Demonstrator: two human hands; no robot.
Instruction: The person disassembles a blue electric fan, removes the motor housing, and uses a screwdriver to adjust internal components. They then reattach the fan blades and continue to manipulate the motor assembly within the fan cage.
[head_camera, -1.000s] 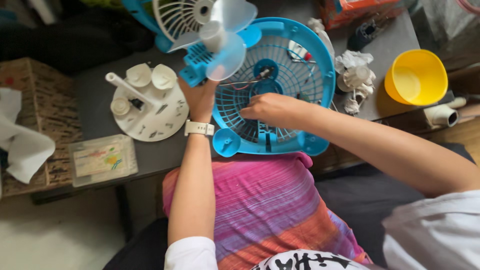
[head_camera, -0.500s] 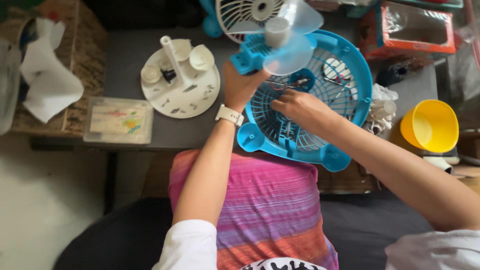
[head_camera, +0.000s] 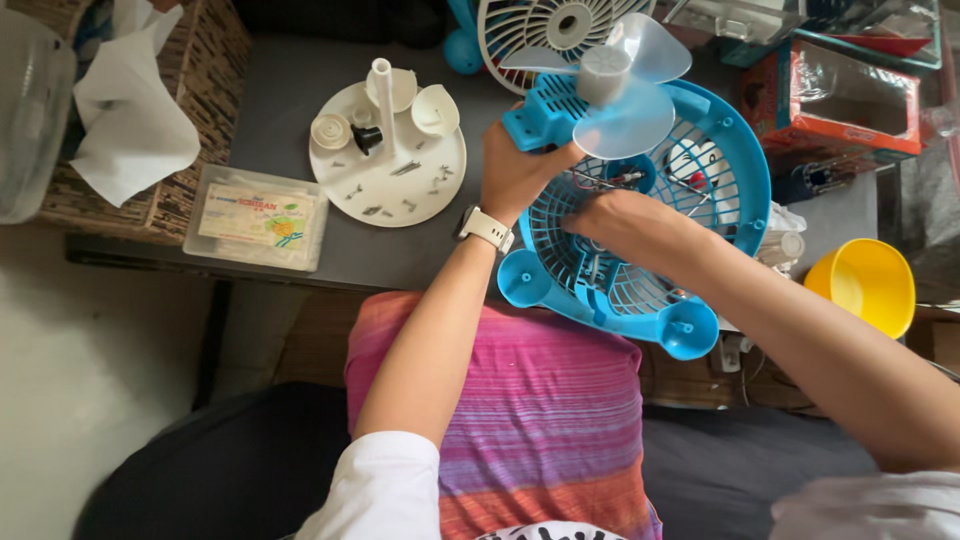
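A round blue fan housing (head_camera: 735, 180) with a grille lies on the grey table edge, partly over my lap. My left hand (head_camera: 515, 175) grips a blue motor block (head_camera: 545, 115) that carries a translucent fan blade (head_camera: 625, 85), held above the housing. My right hand (head_camera: 625, 225) reaches into the grille, fingers curled near the red and black wires (head_camera: 625, 178) at its centre; what they pinch is hidden. A white watch (head_camera: 487, 228) sits on my left wrist.
A white round base plate (head_camera: 390, 180) with a post, cups and loose screws lies left of the fan. A clear plastic box (head_camera: 258, 217), a woven basket with tissue (head_camera: 130, 105), a white grille (head_camera: 535, 30), an orange box (head_camera: 850, 95) and a yellow bowl (head_camera: 865, 285) surround it.
The view has shifted so the fan sits further right. My left hand has kept the motor block raised while my right hand stayed inside the blue grille.
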